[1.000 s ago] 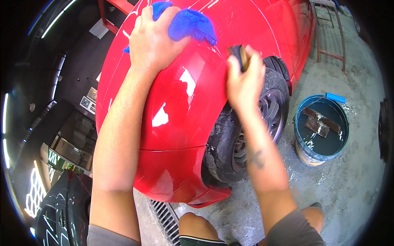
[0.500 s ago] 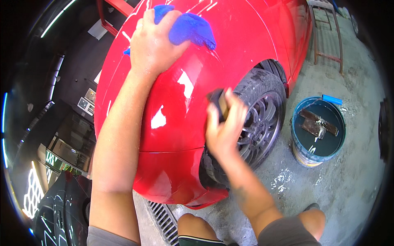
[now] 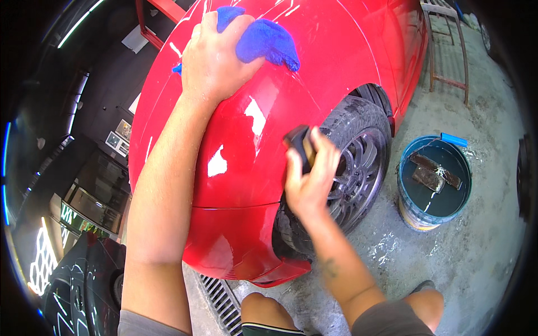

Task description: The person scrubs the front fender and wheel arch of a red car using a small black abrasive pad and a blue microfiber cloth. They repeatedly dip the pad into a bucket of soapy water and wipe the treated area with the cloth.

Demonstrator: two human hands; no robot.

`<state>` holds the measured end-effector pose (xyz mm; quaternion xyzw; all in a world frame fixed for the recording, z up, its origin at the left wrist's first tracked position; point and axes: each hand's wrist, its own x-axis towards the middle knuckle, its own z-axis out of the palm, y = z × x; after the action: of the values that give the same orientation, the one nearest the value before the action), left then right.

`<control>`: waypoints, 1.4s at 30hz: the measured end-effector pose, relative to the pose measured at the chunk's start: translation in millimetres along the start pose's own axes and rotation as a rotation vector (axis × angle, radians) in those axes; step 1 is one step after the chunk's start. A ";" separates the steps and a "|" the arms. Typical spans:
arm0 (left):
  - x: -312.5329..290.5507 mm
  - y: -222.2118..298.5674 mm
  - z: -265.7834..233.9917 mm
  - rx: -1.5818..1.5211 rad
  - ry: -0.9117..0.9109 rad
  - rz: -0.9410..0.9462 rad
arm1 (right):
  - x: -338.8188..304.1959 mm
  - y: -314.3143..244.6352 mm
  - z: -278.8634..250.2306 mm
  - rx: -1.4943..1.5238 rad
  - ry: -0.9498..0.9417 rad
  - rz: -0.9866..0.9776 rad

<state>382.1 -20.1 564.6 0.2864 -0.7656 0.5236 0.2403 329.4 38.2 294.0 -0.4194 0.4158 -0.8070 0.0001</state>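
A big red car fills the middle, its wheel right of centre. Near the top, the left hand has its grip on a blue cloth. In the middle, the right hand grips a dark block. Grit under the block might scratch the car; a loose grip might drop it.

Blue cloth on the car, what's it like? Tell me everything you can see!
The cloth is bright blue and looks soft and fuzzy, like a towel. It's bunched up on the shiny red car, under the left hand, which hides part of it. A fat fold bulges out beside the thumb, another piece shows between the fingers, and a small blue bit, maybe its edge, peeks out left of the hand. I can't tell how tightly it's held.
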 end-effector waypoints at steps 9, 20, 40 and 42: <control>-5.4 -6.9 1.2 0.030 -0.015 0.015 | 51.1 29.4 18.3 -0.004 0.089 0.082; -9.3 -5.0 -0.9 -0.124 0.034 0.050 | 89.0 56.4 16.7 -0.018 0.077 0.131; -17.5 -11.6 2.7 -0.141 0.094 0.044 | -35.4 1.8 -33.4 0.151 -0.377 -0.442; -18.7 -14.2 1.0 -0.147 0.084 0.049 | -21.6 -16.7 -30.7 0.157 -0.441 -0.494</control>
<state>405.3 -21.6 561.2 0.2267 -0.7980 0.4833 0.2798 328.4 77.2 281.3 -0.6706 0.2281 -0.7020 -0.0732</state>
